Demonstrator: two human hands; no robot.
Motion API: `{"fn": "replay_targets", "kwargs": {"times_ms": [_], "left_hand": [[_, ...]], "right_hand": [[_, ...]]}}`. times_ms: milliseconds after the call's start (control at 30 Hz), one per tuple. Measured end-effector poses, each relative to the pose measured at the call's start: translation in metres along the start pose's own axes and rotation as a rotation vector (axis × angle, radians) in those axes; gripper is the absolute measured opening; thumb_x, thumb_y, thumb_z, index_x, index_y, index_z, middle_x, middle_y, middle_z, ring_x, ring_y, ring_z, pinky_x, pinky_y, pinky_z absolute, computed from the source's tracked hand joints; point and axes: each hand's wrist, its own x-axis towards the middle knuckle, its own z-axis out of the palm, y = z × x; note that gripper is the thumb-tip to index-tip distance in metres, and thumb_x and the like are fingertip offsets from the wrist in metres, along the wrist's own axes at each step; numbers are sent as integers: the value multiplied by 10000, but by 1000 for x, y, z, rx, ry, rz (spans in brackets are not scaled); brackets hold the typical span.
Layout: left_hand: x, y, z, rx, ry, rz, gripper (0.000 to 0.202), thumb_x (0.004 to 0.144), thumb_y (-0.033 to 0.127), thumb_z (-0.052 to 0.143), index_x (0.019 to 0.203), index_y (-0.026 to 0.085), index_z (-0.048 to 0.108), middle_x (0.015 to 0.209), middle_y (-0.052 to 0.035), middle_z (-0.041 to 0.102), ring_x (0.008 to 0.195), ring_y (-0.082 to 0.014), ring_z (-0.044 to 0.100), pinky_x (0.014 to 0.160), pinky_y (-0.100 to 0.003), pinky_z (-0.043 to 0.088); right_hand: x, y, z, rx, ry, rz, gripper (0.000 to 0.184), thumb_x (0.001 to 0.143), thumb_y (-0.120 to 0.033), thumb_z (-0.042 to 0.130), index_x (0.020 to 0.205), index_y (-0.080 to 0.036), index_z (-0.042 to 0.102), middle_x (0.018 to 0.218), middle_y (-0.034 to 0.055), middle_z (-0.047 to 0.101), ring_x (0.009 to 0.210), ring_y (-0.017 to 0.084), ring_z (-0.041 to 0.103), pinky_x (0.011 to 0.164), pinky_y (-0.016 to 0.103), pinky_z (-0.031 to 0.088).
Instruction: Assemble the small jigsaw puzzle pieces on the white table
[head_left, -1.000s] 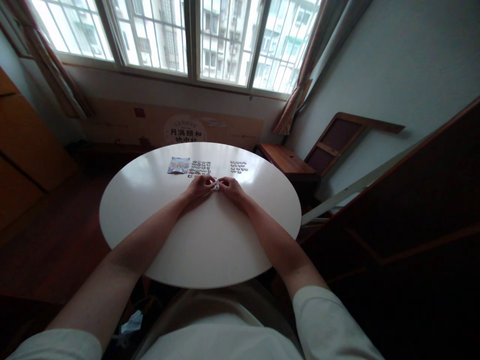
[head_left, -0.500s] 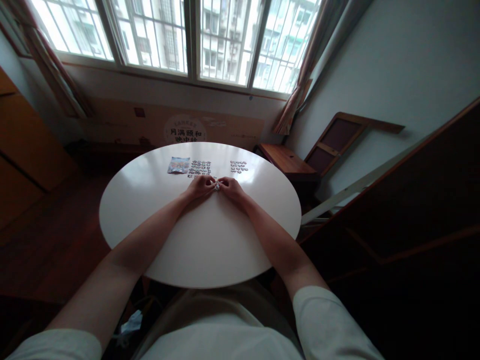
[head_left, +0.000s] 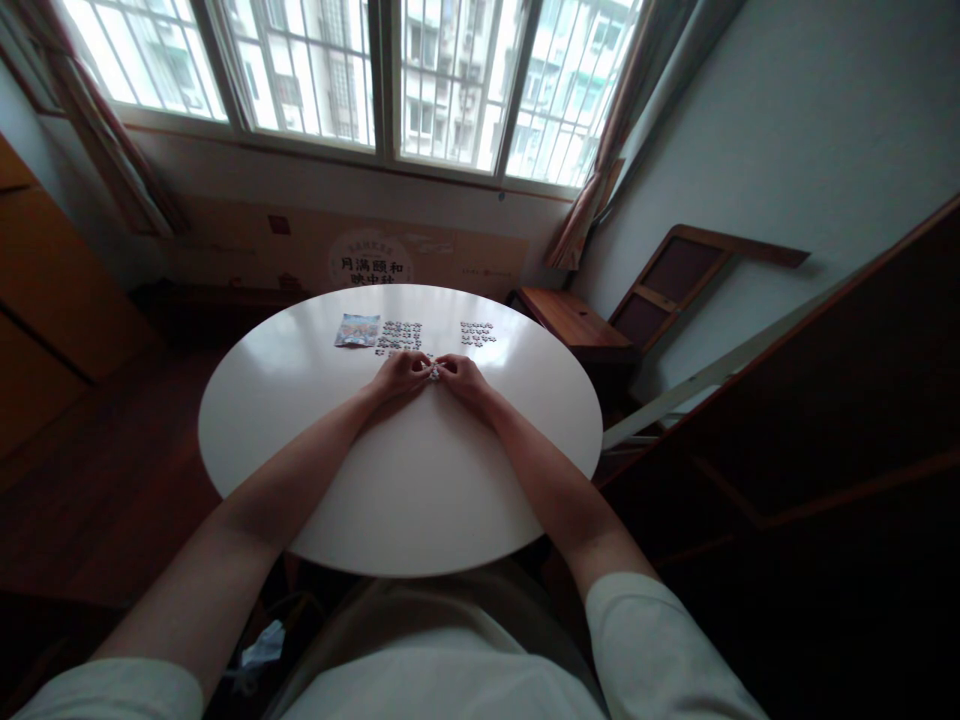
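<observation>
- Now, pinching a small puzzle piece (head_left: 433, 372) between the fingertips of the left hand (head_left: 401, 372) and the right hand (head_left: 461, 375), with both hands closed on it from opposite sides.
- Holding it on or just above the round white bench (head_left: 420, 500), a little past its middle; too small to tell whether it is one piece or two joined.
- Judging it to be very light, thin and fairly stiff, like pressed card. Expecting the tabs to bend or fray under a hard squeeze, and the piece to slide easily on the glossy top.
- Judging the safest hold to be a gentle fingertip pinch across the flat faces or the plain edges, sparing the tabs.
- Leaving a larger cluster of pieces (head_left: 399, 337) loose in rough rows just beyond the left hand, and a smaller cluster (head_left: 477, 333) beyond the right hand, apart from the first.
- Keeping a flat printed picture (head_left: 358, 330) just left of the larger cluster; cannot tell whether it is a card or a packet.
- Seeing no box, tray or bowl on the bench, with every piece lying bare on the top.
- Noticing printed cardboard (head_left: 371, 262) along the wall under the window; cannot tell whether it is a carton or a flat sheet, nor what, if anything, is inside.
</observation>
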Motion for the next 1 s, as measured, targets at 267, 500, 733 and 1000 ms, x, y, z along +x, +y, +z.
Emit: {"fn": "replay_targets", "kwargs": {"times_ms": [267,500,733,1000], "left_hand": [[1,-4,2,36,-14,1,286,776,367,604,889,144,742,633,-20,670,577,-127,581,554,-214,381],[-1,-1,0,75,-37,12,278,788,380,602,890,163,743,646,-13,684,594,-129,593,569,-213,392],[-2,3,-2,113,-56,26,253,804,358,592,896,180,747,740,-25,721,645,-139,621,624,-225,425],[-2,7,-5,167,-81,27,268,808,364,586,901,175,753,725,-28,714,621,-136,604,598,-221,404]], "right_hand": [[-2,-4,0,-39,4,9,232,834,-176,607,1039,-140,709,914,62,739,832,151,678,789,253,510],[-4,-9,-2,-62,-3,2,240,832,-164,610,1048,-123,708,909,80,741,845,165,684,787,257,514],[-5,-10,-2,-92,-2,-9,220,829,-145,615,1025,-139,712,911,69,742,851,154,685,804,253,512],[-5,-10,-2,-95,-14,-23,217,830,-144,605,1019,-143,713,905,64,740,844,154,684,798,258,514]]}}
